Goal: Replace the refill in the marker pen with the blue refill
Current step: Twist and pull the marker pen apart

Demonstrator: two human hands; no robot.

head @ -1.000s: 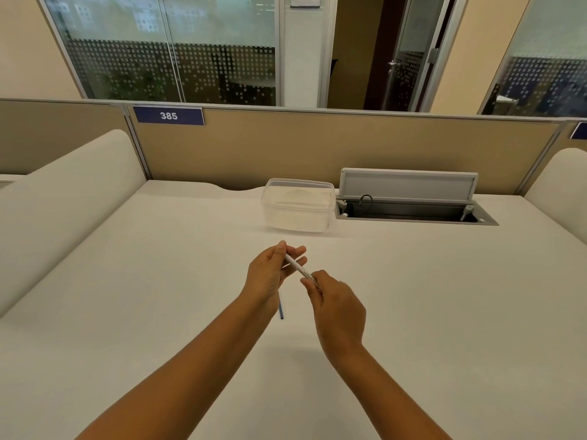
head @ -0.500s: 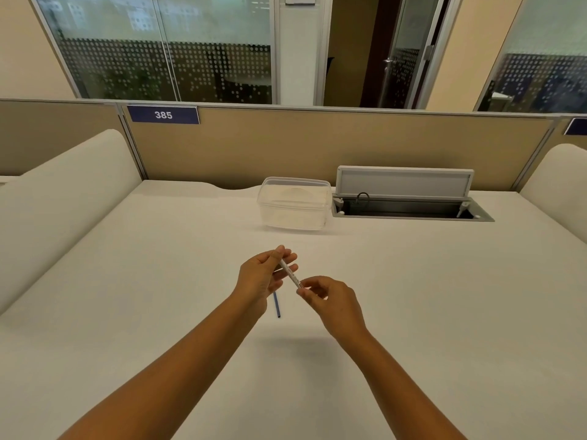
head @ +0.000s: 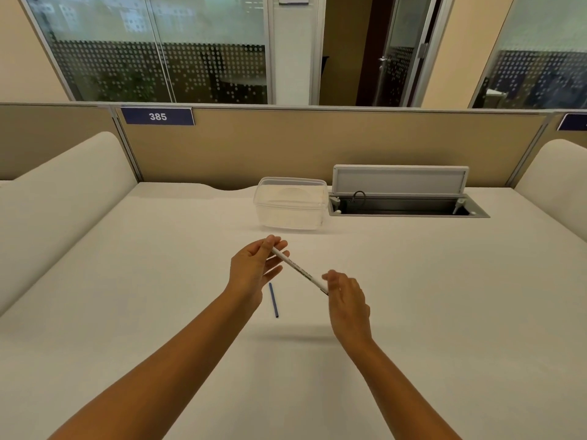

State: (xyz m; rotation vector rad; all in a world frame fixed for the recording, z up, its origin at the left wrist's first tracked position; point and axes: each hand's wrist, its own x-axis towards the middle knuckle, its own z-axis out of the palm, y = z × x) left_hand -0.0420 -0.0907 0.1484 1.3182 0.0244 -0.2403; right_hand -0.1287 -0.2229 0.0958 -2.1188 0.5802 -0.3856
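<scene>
Marker pen (head: 298,270), white and slanted, pinched by left hand (head: 254,268); right hand (head: 347,300) grips its dark lower end

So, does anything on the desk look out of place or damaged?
Nothing stands out. The blue refill lies loose on the desk, and both hands hold the marker pen. The clear box stands upright.

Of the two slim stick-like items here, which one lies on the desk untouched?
The short blue refill stick, flat on the white desk below the left hand. The white marker pen is held aloft between both hands.
</scene>
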